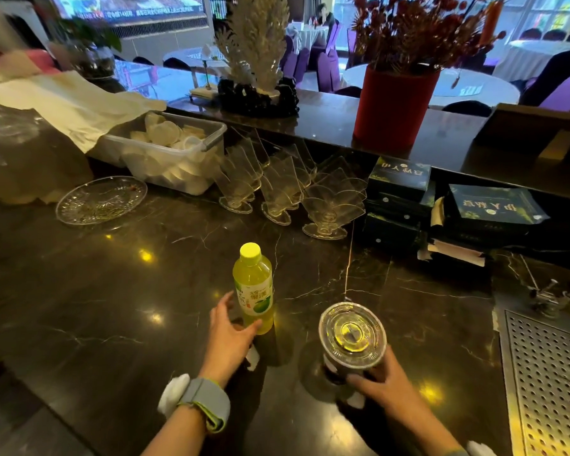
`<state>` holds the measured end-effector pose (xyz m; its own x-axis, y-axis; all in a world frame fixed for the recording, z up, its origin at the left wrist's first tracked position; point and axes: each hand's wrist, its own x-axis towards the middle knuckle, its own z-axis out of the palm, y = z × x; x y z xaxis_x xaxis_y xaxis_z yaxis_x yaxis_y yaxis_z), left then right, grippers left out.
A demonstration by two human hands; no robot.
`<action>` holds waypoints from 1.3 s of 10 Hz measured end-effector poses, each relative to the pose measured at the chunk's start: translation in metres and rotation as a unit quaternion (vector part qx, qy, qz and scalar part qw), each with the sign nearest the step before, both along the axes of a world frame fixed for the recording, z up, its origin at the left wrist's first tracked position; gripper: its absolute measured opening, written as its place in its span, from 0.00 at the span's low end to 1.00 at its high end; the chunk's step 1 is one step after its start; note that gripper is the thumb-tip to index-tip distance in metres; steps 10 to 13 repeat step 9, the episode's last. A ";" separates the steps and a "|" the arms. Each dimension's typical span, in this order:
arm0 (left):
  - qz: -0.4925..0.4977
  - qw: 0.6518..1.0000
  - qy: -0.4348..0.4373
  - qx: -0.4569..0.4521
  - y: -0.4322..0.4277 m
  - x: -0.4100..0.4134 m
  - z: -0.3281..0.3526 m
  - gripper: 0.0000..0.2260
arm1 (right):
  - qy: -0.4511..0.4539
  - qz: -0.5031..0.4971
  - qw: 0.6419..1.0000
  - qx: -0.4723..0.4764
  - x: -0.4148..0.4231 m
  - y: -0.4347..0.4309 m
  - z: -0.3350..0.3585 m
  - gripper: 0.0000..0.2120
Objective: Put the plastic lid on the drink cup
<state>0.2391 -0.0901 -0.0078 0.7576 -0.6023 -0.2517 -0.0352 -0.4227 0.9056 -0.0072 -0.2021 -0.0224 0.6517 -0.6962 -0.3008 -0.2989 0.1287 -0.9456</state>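
A clear drink cup point(346, 366) stands on the dark marble counter point(112, 307), right of centre. A clear plastic lid point(352, 330) sits on its rim, with yellow drink showing through. My right hand point(380, 383) wraps the cup's lower side from the near right. A yellow-green drink bottle point(253, 291) with a yellow cap stands upright to the left of the cup. My left hand point(231, 330) is at the bottle's base, fingers spread and touching its lower left side, not closed around it.
Several clear acrylic stands point(277, 192) line the back of the counter. A glass plate point(101, 199) lies at the left, next to a plastic bin of lids point(168, 149). Dark green boxes point(399, 192) stack at the right. A perforated metal drain tray point(547, 383) fills the near right.
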 end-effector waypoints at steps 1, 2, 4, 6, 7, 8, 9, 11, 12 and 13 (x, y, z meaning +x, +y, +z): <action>-0.051 0.998 0.012 -0.037 -0.012 0.005 0.000 0.29 | 0.031 -0.017 0.996 -0.077 0.027 0.005 -0.004 0.41; -0.062 0.996 0.031 -0.054 -0.017 0.009 -0.001 0.27 | 0.004 -0.056 0.995 -0.087 0.056 -0.002 0.001 0.41; -0.088 0.995 0.023 -0.047 -0.040 0.019 0.001 0.27 | -0.014 -0.102 0.989 -0.109 0.099 -0.017 -0.005 0.41; -0.121 0.992 0.025 -0.038 -0.053 0.020 0.001 0.27 | -0.012 -0.105 0.989 -0.107 0.112 -0.017 -0.004 0.40; -0.145 0.989 0.021 -0.016 -0.052 0.024 0.002 0.31 | 0.018 -0.074 0.992 -0.101 0.111 -0.018 -0.006 0.46; -0.157 0.987 0.031 0.018 -0.040 0.032 -0.002 0.34 | 0.059 -0.040 0.994 -0.085 0.104 -0.017 -0.002 0.51; -0.117 0.992 0.030 0.032 -0.020 0.033 -0.002 0.32 | 0.071 -0.021 0.996 -0.040 0.087 -0.003 0.009 0.53; -0.117 0.992 0.030 0.032 -0.020 0.033 -0.002 0.32 | 0.071 -0.021 0.996 -0.040 0.087 -0.003 0.009 0.53; -0.117 0.992 0.030 0.032 -0.020 0.033 -0.002 0.32 | 0.071 -0.021 0.996 -0.040 0.087 -0.003 0.009 0.53; -0.117 0.992 0.030 0.032 -0.020 0.033 -0.002 0.32 | 0.071 -0.021 0.996 -0.040 0.087 -0.003 0.009 0.53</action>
